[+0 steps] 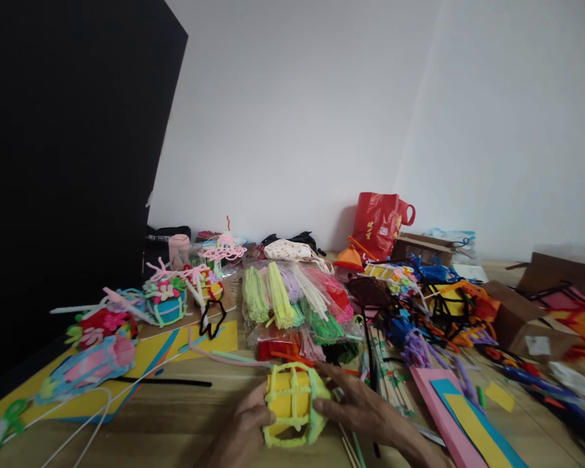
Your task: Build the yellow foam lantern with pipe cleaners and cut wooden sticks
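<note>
Fingers (260,398) on the left hand (241,432): how do they sit?

Curled against the nine o'clock side of the yellow lantern (292,404), gripping it.

And the right hand (370,413)?

Spread wider, with the thumb and fingertips pressing its three o'clock side and one finger over the top. Both hands clasp it at six o'clock in the view. I cannot tell whether it touches the bench (175,422).

What lies around it?

Bagged pipe cleaners (292,302) are near at twelve o'clock. A pink sheet (439,403) is at three o'clock, beside the right hand.
</note>
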Available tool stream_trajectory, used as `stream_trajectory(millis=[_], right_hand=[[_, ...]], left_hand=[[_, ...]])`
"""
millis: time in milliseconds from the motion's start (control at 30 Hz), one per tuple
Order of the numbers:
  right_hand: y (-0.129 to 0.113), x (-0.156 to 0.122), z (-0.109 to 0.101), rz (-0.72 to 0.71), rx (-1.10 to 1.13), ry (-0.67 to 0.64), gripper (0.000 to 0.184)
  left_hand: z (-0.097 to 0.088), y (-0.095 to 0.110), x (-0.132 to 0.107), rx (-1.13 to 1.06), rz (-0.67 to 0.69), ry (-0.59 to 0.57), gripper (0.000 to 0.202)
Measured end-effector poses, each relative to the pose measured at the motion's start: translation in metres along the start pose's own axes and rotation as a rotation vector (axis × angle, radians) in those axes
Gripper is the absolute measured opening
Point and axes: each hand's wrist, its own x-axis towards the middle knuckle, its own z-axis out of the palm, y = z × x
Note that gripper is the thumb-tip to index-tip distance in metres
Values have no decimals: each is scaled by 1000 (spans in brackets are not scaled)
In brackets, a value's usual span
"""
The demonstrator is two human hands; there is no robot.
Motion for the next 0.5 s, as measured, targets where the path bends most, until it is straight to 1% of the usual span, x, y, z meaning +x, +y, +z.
stream_trajectory(millis=[67,100,167,200,267,333,367,433,500], right_hand=[[0,-3,2,-36,-102,102,67],[-3,-5,5,-90,-135,154,63],[-16,-6,11,-232,-178,223,49],[-23,-6,16,-298,-201,240,42],[-36,-3,27,-402,-281,231,29],[-42,2,38,-488,-368,221,15],[-42,5,44,-530,-415,231,13],[-37,9,52,-608,-501,256,15],[-30,11,58,-652,-570,290,16]], left_hand=[[1,-2,0,13,-1,14,49],[1,-4,1,19,-1,28,48],[1,-7,1,40,0,61,46],[1,-10,1,53,6,72,46],[0,-14,2,83,8,67,45],[-2,-19,3,122,23,43,44],[-3,-21,4,143,37,30,43],[-6,-26,5,182,57,11,44],[-8,-30,5,202,61,-2,47]])
